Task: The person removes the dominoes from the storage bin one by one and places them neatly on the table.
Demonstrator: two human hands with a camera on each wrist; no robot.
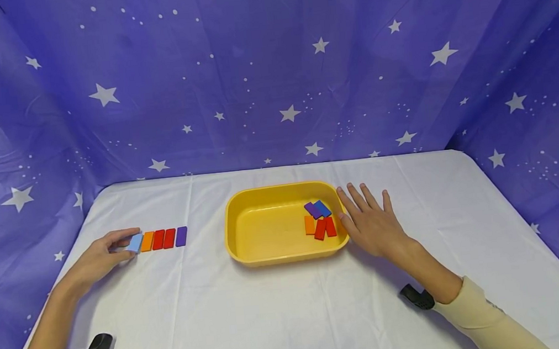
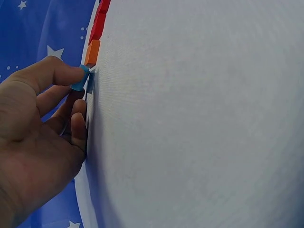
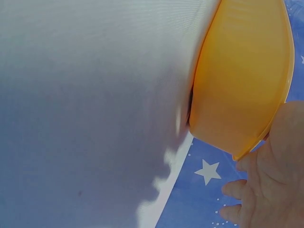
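Observation:
At the left end of a row of tiles, my left hand (image 1: 98, 260) pinches a light blue tile (image 1: 135, 243) between thumb and fingers. Beside that tile lie an orange tile (image 1: 148, 241), two red tiles (image 1: 163, 239) and a purple tile (image 1: 181, 236). The left wrist view shows the pinched blue tile (image 2: 81, 78) close to the orange one (image 2: 92, 53); a second bluish patch just beyond it is too unclear to identify. Fingers spread, my right hand (image 1: 374, 222) rests at the right rim of a yellow tub (image 1: 267, 261) and holds nothing.
Inside the tub, toward its right end, lie a purple tile (image 1: 312, 210), a blue tile (image 1: 322, 208), an orange tile (image 1: 309, 225) and two red tiles (image 1: 320, 229). A white cloth (image 1: 252, 321) covers the table. Purple star-patterned fabric (image 1: 261, 76) hangs behind and at both sides.

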